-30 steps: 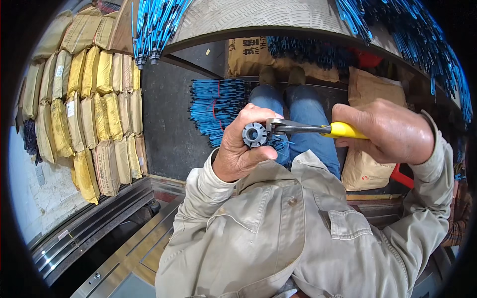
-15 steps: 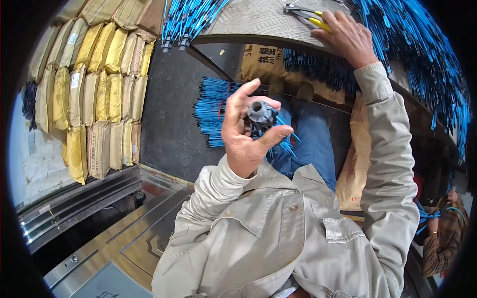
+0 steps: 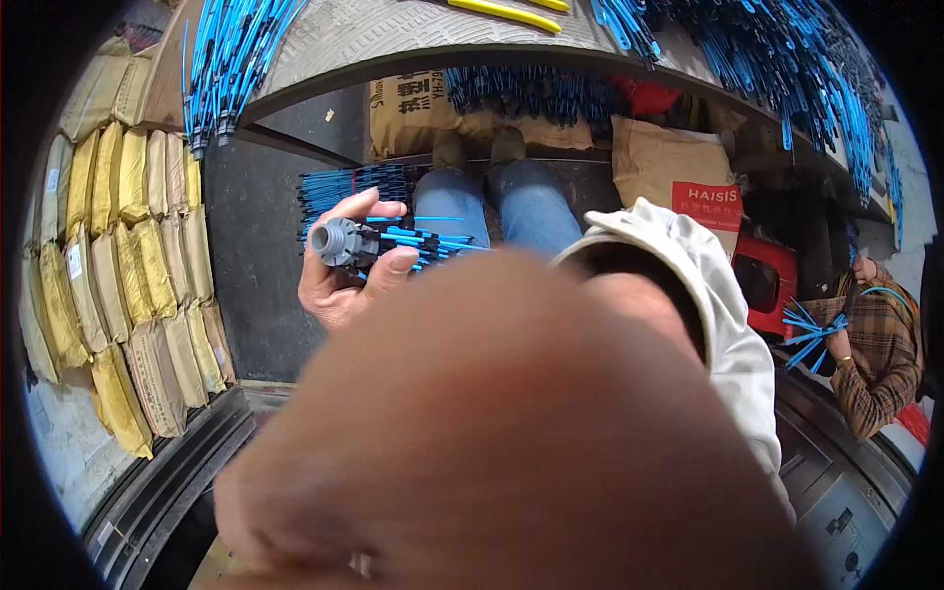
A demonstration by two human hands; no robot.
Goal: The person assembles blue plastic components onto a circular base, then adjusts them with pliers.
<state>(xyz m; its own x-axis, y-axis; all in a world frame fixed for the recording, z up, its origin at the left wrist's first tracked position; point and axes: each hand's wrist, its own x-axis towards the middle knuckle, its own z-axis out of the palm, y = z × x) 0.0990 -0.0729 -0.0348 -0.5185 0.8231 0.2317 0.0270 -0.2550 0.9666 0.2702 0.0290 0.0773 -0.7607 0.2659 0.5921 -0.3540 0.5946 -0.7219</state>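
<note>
My left hand [image 3: 332, 300] is closed around a grey threaded plastic fitting [image 3: 337, 242], its round open end tilted up toward the left. Black clips and thin blue strips [image 3: 433, 239] fan out from the fitting to the right, over my legs. Very close to the camera, my right hand [image 3: 482, 413] is a large blur that covers the lower middle of the view; its fingers cannot be made out. The yellow handles of pliers [image 3: 506, 14] lie on the worktable [image 3: 364, 34] at the top edge, away from both hands.
Bundles of blue strips hang over the table at the left [image 3: 231, 64] and right [image 3: 767, 59]; another bundle [image 3: 339, 192] lies below. Stacked paper sacks [image 3: 128, 246] line the left. A brown sack [image 3: 664, 162] stands beside a red box [image 3: 767, 280]. Another person [image 3: 880, 339] holds blue strips at right.
My right hand has left the pliers on the table and come up close to the camera. The view has shifted; my left hand still holds the fitting, now turned with its strips pointing right.
</note>
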